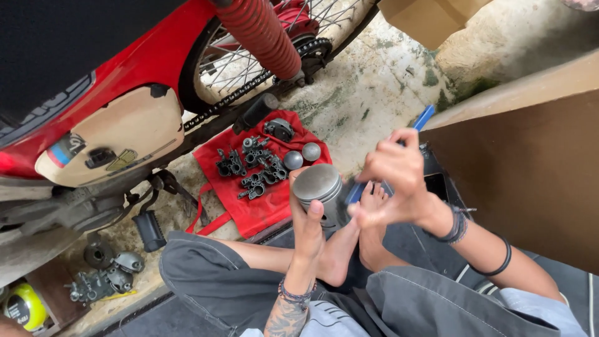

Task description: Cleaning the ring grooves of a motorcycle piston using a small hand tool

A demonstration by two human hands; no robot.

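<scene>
Sitting on the concrete floor (368, 93) beside a red motorcycle (143, 62), the person works over their own crossed bare feet (349, 243). Behind the piston, toward the motorcycle's rear wheel (249, 56), a red cloth (249, 206) lies spread on the floor with small dark engine parts (253, 165) and two round metal caps (302, 156) on it. To the right of the piston stands a large brown cardboard box (530, 168).

The metal piston (319, 193) is the thing in hand. It stands roughly upright, flat crown facing up toward the camera, its long axis running from the crown down toward the feet. The left hand (307, 228) comes up from below and wraps its fingers (316, 211) around the skirt, clenched on it from the near side, so the piston sits just above and in front of that hand.

The right hand (396, 184) is just to the right of the piston, close beside it but seemingly not on the crown. Its fingers are closed on a blue-handled tool (357, 190), whose long axis slants from upper right, near the cardboard box, down-left to the piston's side. The tool's working end meets or nearly meets the piston wall; the contact itself is hidden by the piston's edge and the fingers, so I cannot tell whether it touches.

Both hands are thus at the piston: the left carries it, the right approaches from the side with the tool.
</scene>
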